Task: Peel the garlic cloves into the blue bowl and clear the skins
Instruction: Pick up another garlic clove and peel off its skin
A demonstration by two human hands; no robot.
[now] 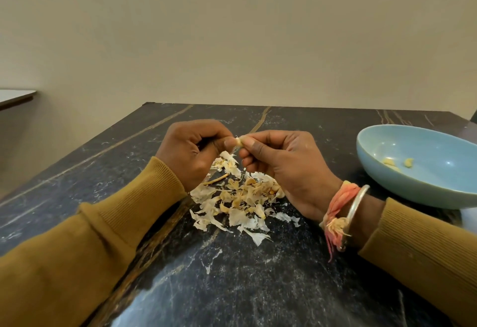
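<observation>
Garlic clove [239,141] was held up between your two hands, clear of the desk [232,288]. Your left hand [192,151] was curled and pinched it from one side with thumb and fingertips. Your right hand [284,166] pinched the other side between thumb and forefinger.

- **Handling, as judged:** the clove was very light, small and firm. It was likely slick wherever the flesh was bare, so it could have shot out of a hard squeeze.
- **The skin:** it read as dry, papery and brittle, and apt to tear off in flakes rather than in one piece.
- **Best hold:** you would have steadied the clove by its ends and nipped a loose edge of skin.

The clove was pale cream and mostly hidden by your fingertips. A thin white wisp of skin stuck out toward your left hand.

Below and between your hands lay the skins [240,197], a loose heap of white and tan flakes, with a few more scattered nearer you. Well to the right of your right hand stood the blue bowl [402,187], holding a few peeled cloves [389,162].
</observation>
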